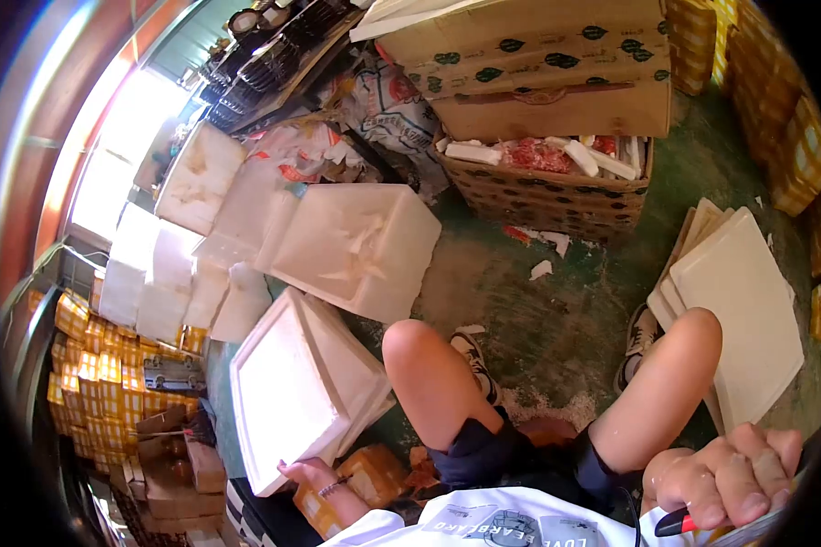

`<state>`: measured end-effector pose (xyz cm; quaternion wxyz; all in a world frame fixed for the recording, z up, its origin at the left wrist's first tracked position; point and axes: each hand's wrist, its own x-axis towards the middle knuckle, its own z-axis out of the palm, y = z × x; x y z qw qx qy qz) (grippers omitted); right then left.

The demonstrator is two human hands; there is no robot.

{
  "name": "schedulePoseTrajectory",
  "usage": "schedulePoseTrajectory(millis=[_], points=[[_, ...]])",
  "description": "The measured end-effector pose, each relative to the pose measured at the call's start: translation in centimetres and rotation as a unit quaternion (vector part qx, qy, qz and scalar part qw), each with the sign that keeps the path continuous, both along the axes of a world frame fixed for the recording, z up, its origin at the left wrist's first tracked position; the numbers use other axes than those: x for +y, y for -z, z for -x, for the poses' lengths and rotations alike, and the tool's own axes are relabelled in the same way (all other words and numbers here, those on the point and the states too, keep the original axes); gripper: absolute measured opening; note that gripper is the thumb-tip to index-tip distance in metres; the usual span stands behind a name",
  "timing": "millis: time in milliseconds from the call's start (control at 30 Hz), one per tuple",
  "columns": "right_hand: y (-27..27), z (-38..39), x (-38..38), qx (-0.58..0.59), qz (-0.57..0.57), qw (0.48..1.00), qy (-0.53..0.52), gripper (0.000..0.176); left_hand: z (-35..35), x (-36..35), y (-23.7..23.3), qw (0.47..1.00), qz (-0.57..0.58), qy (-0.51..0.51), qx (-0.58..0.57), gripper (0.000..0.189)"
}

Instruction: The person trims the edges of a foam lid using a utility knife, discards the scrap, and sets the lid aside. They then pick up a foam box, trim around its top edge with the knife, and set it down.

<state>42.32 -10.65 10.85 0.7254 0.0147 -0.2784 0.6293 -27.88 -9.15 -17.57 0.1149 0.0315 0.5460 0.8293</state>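
My left hand (312,476) holds the lower edge of a white foam lid (287,397), thumb over its rim. The lid leans on another white foam piece (356,365) beside my left knee. At the lower right my right hand (730,476) is closed around a slim thing with a red-and-black end (673,523); the rest of it is hidden by the fingers. Close above that hand, beside my right knee, a stack of flat white foam lids (743,310) lies on the floor. An open white foam box (351,246) rests on its side past my left knee.
A cardboard box (547,196) stands ahead, holding foam scraps and red netting (538,155). More foam boxes (201,178) and plastic sacks (392,100) are at the left. Yellow-taped cartons (91,374) are piled left and right. Foam bits (541,270) litter the green floor.
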Motion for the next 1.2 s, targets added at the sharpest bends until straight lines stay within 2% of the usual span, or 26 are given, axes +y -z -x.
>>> schedulePoseTrajectory(millis=[33,67,100,133,200,233,267,300,333,367,400,433,467,500,533,567,600,633,667,800,833,867,933,1067,1133,1200], points=[[1.9,-1.6,-2.2,0.041,0.0,0.999,-0.004,0.009,-2.9,0.8,-2.2,0.997,0.041,-0.072,0.012,0.068],[3.1,-0.8,-1.7,0.103,-0.076,0.992,0.021,0.009,-3.8,0.9,-4.3,0.985,0.089,-0.143,0.033,0.066],[2.9,-0.5,-2.1,0.108,-0.056,0.992,0.022,0.009,-1.6,0.4,-3.8,0.984,0.059,-0.164,0.029,0.067],[2.4,0.1,-2.0,0.111,-0.046,0.992,0.027,0.009,3.3,0.6,-0.8,0.934,0.014,-0.321,0.157,0.071],[1.0,1.2,-0.7,0.1,-0.055,0.993,0.038,0.01,1.3,0.7,-0.7,0.893,0.119,-0.17,0.4,0.057],[0.2,1.5,-0.1,0.091,-0.063,0.993,0.043,0.011,-4.0,0.9,-4.6,0.708,0.369,-0.276,0.535,0.059],[-0.3,1.5,0.3,0.084,-0.065,0.993,0.045,0.012,-3.3,0.9,-5.6,0.563,0.319,-0.337,0.683,0.067],[0.0,1.0,0.5,0.085,-0.072,0.994,0.011,0.013,-4.6,1.5,-7.2,0.685,0.241,-0.236,0.646,0.074],[1.6,1.1,1.0,0.079,-0.067,0.995,0.005,0.013,-5.6,1.6,-9.2,0.567,0.283,-0.292,0.716,0.074],[4.0,1.4,1.7,0.127,-0.144,0.981,0.018,0.022,7.1,0.9,-4.3,0.634,0.188,-0.248,0.708,0.068],[5.0,1.3,2.0,0.174,-0.22,0.959,0.032,0.043,-1.3,2.2,-8.2,0.684,0.119,-0.242,0.678,0.056],[5.0,0.5,2.0,0.167,-0.216,0.962,0.023,0.043,-3.7,2.9,-11.4,0.884,-0.012,-0.037,0.466,0.051],[4.8,-0.3,2.4,0.163,-0.132,0.977,-0.027,0.032,-7.0,2.8,-13.2,0.914,-0.037,0.001,0.405,0.043],[4.7,-0.8,2.7,0.158,-0.047,0.983,-0.076,0.031,-11.0,2.6,-16.4,0.947,-0.094,0.106,0.289,0.042],[5.7,-0.8,2.9,0.163,-0.081,0.983,0.039,0.024,-14.3,2.6,-19.3,0.952,-0.149,0.207,0.166,0.042],[6.2,-1.0,3.3,0.159,-0.055,0.985,0.049,0.021,-16.0,2.6,-20.6,0.955,-0.143,0.201,0.164,0.042],[6.6,-1.2,3.7,0.155,-0.029,0.986,0.061,0.019,-17.4,2.7,-21.5,0.967,-0.04,0.103,0.231,0.045],[7.5,-1.3,4.2,0.168,-0.029,0.983,0.069,0.019,-18.5,3.3,-21.9,0.954,0.064,0.005,0.293,0.05],[8.5,-1.4,4.8,0.182,-0.03,0.98,0.079,0.018,-19.0,3.5,-22.5,0.938,0.077,-0.026,0.338,0.05],[12.0,-3.4,5.9,0.049,0.105,0.985,0.129,0.01,-21.6,5.0,-24.6,0.898,0.032,0.037,0.437,0.052],[13.1,-3.7,6.3,0.003,0.167,0.974,0.151,0.009,-22.4,5.6,-25.1,0.888,0.031,0.063,0.455,0.053],[13.4,-3.2,6.8,-0.072,0.292,0.927,0.226,0.011,-23.1,6.2,-25.3,0.877,0.037,0.092,0.47,0.054],[14.8,-2.4,7.9,-0.11,0.327,0.915,0.206,0.011,-24.5,7.9,-25.4,0.849,0.048,0.164,0.5,0.055],[17.9,-3.1,8.3,-0.006,0.329,0.943,0.043,0.011,-28.6,12.8,-23.3,0.77,0.103,0.335,0.533,0.059],[18.6,-2.7,8.7,-0.012,0.342,0.938,0.048,0.01,-31.2,14.8,-21.7,0.716,0.152,0.416,0.54,0.061],[19.3,-2.4,9.0,0.0,0.368,0.927,0.069,0.009,-34.3,15.8,-20.7,0.651,0.297,0.469,0.519,0.071]])
